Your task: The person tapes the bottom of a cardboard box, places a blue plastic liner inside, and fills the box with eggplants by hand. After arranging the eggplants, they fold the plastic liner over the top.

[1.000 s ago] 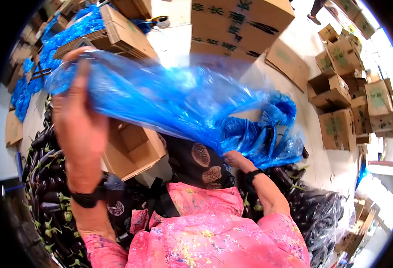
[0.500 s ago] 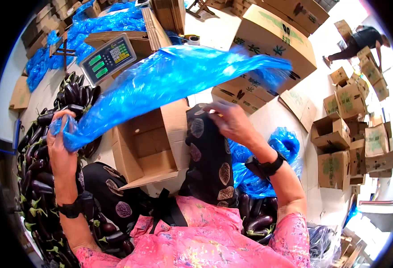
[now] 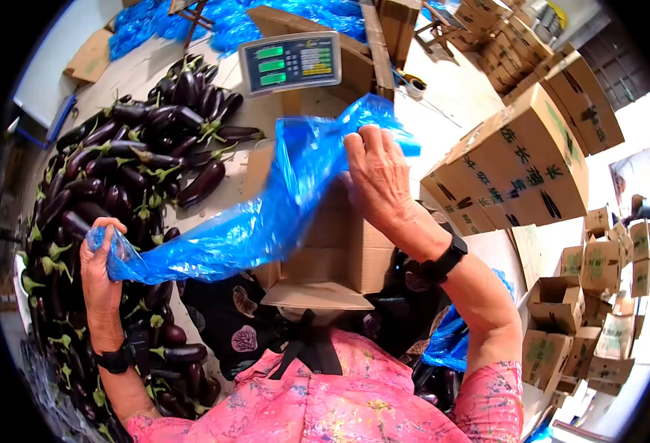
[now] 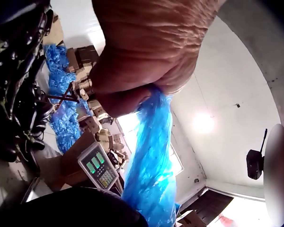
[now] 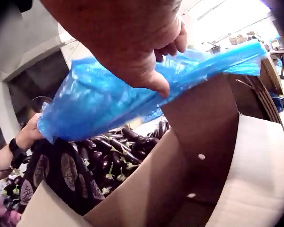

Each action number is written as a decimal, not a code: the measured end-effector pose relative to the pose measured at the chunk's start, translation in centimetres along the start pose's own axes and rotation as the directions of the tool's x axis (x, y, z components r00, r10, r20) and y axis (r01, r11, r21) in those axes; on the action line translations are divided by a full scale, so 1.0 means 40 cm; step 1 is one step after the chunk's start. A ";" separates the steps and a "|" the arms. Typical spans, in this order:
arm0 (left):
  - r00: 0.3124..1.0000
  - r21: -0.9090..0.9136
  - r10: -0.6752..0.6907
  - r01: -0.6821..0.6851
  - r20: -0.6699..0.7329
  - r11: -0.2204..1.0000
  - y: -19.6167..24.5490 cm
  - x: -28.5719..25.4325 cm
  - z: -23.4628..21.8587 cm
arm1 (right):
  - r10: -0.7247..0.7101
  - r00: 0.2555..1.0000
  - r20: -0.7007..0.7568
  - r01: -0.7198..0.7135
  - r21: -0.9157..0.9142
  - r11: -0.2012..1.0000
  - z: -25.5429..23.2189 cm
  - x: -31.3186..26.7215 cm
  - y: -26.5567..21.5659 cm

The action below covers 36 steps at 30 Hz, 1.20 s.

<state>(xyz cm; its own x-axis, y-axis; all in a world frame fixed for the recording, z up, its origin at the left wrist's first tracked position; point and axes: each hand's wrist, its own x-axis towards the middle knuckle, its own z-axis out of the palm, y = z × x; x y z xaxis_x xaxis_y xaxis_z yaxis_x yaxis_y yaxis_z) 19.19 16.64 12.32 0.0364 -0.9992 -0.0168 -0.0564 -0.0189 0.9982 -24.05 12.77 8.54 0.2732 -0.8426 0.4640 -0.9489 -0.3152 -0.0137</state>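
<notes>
A thin blue plastic bag (image 3: 266, 229) stretches across the front of my body, above an opened cardboard box (image 3: 317, 273). My left hand (image 3: 102, 277) grips one gathered end of the bag, and in the left wrist view the film hangs from between its thumb and fingers. My right hand (image 3: 380, 181) is at the bag's other end, over the box. From the right wrist, its thumb (image 5: 158, 85) and loosely bent fingers are apart, with blue film showing behind the gap. The box's inside (image 5: 199, 165) shows bare cardboard walls.
A large pile of eggplants (image 3: 118, 170) covers the floor on my left. A scale display (image 3: 289, 63) stands ahead. Closed printed cartons (image 3: 513, 159) are at the right front, with smaller boxes (image 3: 554, 303) farther right. More blue film (image 3: 450, 336) lies by my right leg.
My right hand left the blue film on the right, then rose and moved forward to the bag's far end. My left hand lowered, keeping hold of its end. The view turned left.
</notes>
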 end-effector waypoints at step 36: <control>0.925 0.357 -0.092 -0.050 0.369 0.933 0.015 0.008 0.287 | -0.019 0.542 0.840 -0.773 0.489 -0.404 -0.010 -0.149 0.085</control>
<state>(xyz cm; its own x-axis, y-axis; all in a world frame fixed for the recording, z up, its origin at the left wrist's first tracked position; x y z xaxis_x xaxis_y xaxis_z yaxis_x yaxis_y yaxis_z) 7.71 15.92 12.24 -0.3296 -0.9353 -0.1285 -0.4104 0.0194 0.9117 -28.98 16.87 6.08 0.2987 -0.8174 -0.4926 0.2496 0.5651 -0.7864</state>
